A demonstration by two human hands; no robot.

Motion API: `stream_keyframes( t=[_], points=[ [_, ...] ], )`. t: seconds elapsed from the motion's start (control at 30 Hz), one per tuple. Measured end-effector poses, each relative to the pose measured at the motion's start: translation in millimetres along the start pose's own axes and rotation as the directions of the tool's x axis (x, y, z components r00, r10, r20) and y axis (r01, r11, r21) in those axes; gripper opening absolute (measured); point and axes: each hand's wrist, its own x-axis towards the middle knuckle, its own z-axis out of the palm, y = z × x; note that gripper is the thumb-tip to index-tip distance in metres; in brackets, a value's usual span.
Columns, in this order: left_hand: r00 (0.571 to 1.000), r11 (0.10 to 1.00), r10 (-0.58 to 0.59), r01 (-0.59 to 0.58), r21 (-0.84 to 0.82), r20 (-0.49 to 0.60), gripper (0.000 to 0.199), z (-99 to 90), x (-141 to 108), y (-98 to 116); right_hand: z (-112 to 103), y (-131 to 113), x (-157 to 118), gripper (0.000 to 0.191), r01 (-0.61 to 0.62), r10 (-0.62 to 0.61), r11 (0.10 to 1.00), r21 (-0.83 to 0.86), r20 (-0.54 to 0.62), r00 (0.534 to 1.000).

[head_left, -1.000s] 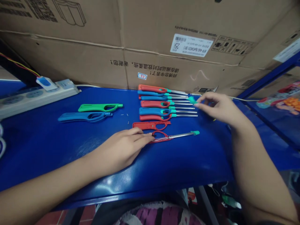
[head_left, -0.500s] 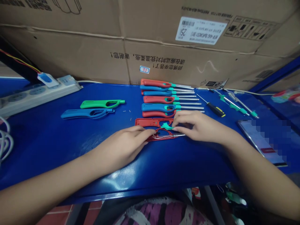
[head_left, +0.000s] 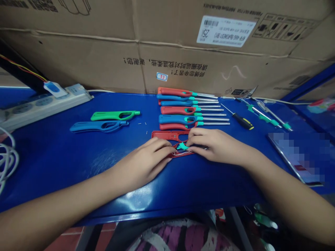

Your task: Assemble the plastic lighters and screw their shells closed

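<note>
"Two bare hands are at work, close together. What has changed?"

"The right hand [head_left: 217, 144] has come in from the far side, and the small green piece [head_left: 182, 146] has moved down over the lower red shell [head_left: 176, 156]."

"Grip?"

"Right: narrow, thumb and fingers pinching the green piece. Left hand [head_left: 149, 157]: fingertips on the lower red shell; whether they pinch or only press, I cannot tell."

"Consequence?"

"Piece and shell now lie together between both sets of fingertips. Whether the piece is seated, I cannot confirm."

"Surroundings?"

"The upper red shell [head_left: 163, 135] lies just beyond, on the blue table [head_left: 183, 195]. Past it is a row of red and blue lighters [head_left: 176, 120], with a screwdriver [head_left: 243, 122] to their right."
</note>
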Motion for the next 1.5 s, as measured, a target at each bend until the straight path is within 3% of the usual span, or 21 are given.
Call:
stream_keyframes(
  t=[0.17,0.37,0.67,1.0,1.5],
  points=[
    [1.000,1.000,0.006,-0.007,-0.023,-0.011,0.024,0.7,0.0,0.1,-3.8,-3.2,-1.3,0.015,-0.003,0.003,0.999,-0.040,-0.002,1.000],
    [1.000,0.998,0.000,-0.002,-0.060,-0.027,0.022,2.5,0.7,1.2,-3.9,-8.7,-0.5,0.017,0.010,0.002,0.989,-0.146,0.082,0.997],
    [0.999,0.998,0.016,-0.018,-0.055,-0.051,0.019,3.4,-0.8,0.9,5.6,-9.2,1.5,0.019,0.048,-0.041,0.992,-0.113,0.063,0.997],
    [0.987,0.985,-0.124,0.111,-0.129,-0.097,0.024,1.4,1.7,4.0,10.8,-11.3,3.4,0.023,0.144,-0.139,0.949,-0.280,0.038,0.990],
    [0.992,0.992,-0.077,0.066,-0.108,-0.099,0.031,3.5,1.1,1.9,13.5,-8.6,1.4,0.026,0.173,-0.183,0.973,-0.150,-0.050,0.982]
  ],
)
